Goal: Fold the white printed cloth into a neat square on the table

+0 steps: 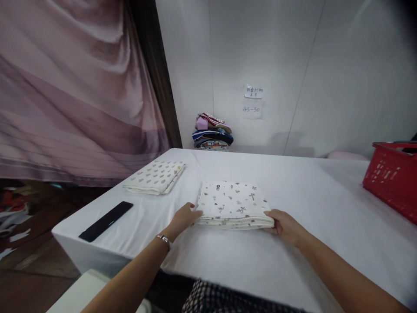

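Covered in white cloth, a table (228, 261) filling most of the view, its far edge against a white wall (276, 52). Hung at the left, a big pink curtain (65, 87). At the table's right edge, a red basket (392, 178), contents out of sight. Against the wall at the far edge, a small stack of folded clothes (212, 132) in mixed colours. Near the far left corner, a folded cloth with grey dots (155, 176), lying flat and well apart from the hands. At the left edge toward the near corner, a long black flat thing (106, 221), perhaps a remote or a ruler, too dim to tell. In the middle toward the near edge, a folded printed cloth (234, 204), white with small dark plant figures, lying flat and squared. Left hand (184, 217) touching its left side, fingers tucked at the edge; right hand (285, 226) at its right near corner, fingers curled under the fold; both gripping lightly, neither spread wide. Judged from this: folding looks finished, with the bundle being squared or gripped for lifting; any lift calls for even support from both sides to keep the layers together. On the left wrist, a thin watch (163, 238). On the wall, two small paper notes (253, 101); lower one reading "45-50", upper one handwritten and not legible.
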`<state>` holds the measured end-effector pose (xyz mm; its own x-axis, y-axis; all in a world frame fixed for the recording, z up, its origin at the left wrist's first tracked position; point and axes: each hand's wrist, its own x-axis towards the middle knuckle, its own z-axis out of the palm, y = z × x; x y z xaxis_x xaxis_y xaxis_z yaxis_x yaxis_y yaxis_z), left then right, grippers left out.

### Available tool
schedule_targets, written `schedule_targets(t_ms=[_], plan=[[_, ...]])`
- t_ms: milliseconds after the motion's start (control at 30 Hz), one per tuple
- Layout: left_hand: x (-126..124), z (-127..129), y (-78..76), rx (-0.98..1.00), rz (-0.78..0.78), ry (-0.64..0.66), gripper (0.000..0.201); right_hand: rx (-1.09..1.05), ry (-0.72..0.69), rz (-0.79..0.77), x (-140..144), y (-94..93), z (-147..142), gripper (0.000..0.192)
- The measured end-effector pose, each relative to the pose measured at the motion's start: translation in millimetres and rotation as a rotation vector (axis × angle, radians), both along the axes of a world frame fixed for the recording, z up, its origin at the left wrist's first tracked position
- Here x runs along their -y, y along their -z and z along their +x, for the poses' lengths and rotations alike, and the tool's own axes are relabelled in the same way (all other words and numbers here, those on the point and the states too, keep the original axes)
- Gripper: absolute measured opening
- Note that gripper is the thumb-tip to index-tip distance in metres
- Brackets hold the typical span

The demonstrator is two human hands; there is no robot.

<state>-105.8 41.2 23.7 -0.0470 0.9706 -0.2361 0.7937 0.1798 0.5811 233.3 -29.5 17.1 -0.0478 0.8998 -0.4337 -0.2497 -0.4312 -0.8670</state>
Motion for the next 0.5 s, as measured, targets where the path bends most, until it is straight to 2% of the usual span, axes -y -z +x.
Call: schedule_targets(t_ms=[100, 233, 333, 400, 500], plan=[[18, 2, 3.8, 0.206, -0.031, -0.030, 0.049, -0.010, 0.047, 0.044, 17, -3.8, 3, 0.028], [51, 7, 10.4, 0.594, -0.144, -0.159, 0.054, 0.016, 0.121, 0.049, 37, -8.8, 9, 0.059], [67, 8, 9.8, 0.703, -0.103, -0.230, 0.058, 0.031, 0.104, 0.062, 47, -11.4, 14, 0.069], [64, 9, 1.2, 0.745, -0.042, -0.247, 0.060, 0.044, 0.096, 0.071, 47, -15.8, 19, 0.068], [35, 16, -28.0, 0.813, 0.079, -0.226, 0.067, 0.060, 0.112, 0.106, 29, -32.9, 29, 0.065]])
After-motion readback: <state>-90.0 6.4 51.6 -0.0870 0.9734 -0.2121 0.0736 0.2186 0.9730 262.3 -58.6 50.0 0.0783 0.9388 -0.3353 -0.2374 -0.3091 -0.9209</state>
